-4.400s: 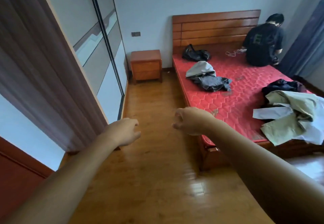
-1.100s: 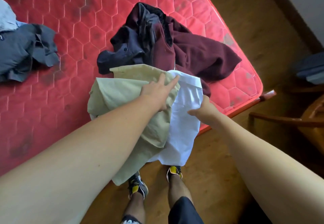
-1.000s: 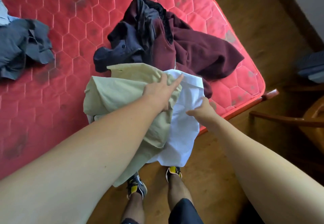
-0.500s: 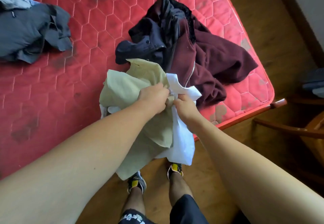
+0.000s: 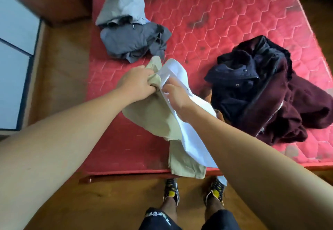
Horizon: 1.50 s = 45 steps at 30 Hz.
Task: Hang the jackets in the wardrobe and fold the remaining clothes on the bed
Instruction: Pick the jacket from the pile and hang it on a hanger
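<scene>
A grey pile is carried on the bed at its far left, and a navy jacket tangled with a maroon jacket at its right. Above the bed's near half, a khaki garment is clenched in the left hand and a white garment is gripped by the right hand. Both garments are trailed lengthwise from the hands over the bed's near edge.
</scene>
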Motion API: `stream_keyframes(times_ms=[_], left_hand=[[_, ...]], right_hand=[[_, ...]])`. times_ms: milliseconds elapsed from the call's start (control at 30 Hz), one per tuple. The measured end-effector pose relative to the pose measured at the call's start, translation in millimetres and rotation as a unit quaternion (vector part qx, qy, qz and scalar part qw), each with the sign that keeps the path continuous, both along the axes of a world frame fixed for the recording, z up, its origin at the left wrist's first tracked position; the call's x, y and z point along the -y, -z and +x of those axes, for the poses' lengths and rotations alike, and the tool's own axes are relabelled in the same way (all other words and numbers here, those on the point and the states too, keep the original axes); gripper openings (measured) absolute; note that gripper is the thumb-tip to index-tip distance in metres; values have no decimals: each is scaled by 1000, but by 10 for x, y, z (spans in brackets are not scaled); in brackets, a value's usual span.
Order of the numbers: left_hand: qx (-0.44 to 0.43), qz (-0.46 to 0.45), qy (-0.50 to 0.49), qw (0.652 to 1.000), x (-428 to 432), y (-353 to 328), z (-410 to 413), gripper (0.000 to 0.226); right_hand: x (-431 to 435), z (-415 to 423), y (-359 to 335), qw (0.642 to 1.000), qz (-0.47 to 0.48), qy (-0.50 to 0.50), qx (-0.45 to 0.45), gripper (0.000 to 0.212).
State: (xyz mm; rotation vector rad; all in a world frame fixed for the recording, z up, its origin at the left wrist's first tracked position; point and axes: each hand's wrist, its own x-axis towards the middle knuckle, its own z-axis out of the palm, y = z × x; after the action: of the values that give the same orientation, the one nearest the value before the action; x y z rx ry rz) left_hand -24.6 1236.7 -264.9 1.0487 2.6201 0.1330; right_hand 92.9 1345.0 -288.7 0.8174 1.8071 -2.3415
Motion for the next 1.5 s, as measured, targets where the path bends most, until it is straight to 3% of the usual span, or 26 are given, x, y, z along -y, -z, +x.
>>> stream_keyframes(times_ms=[167,233,300,333,400,533,833,1067,1300,1500], left_hand=[[-27,26,-76,996,785,-186,-439,28],[-12,32,-95,995,967,-134,-503,37],[17,14,-113,993,1080,-28,-523,21],[31,4,-122,992,1119,45,-523,24],[76,-3,-142,987,1147,176,-495,53],[117,-3,-127,985,1026,356,-311,67],[169,1,-48,984,110,411,438,65],[177,31,16,984,-757,148,1230,62],[170,22,5,985,-989,-122,1712,63],[160,-8,21,987,-1387,316,1902,63]], right_hand=[[592,-592,-37,990,111,-82,-8,23],[660,-706,64,979,157,-127,26,34],[614,-692,186,953,242,-174,61,44],[558,-648,260,938,283,-189,70,45],[406,-493,398,913,338,-208,92,47],[31,-48,565,854,428,-248,164,50],[-937,1279,431,830,459,-176,262,50],[-1623,2058,122,822,480,-119,283,48],[-1972,2360,-323,826,496,-109,247,44],[-2346,2489,41,820,483,-111,286,49]])
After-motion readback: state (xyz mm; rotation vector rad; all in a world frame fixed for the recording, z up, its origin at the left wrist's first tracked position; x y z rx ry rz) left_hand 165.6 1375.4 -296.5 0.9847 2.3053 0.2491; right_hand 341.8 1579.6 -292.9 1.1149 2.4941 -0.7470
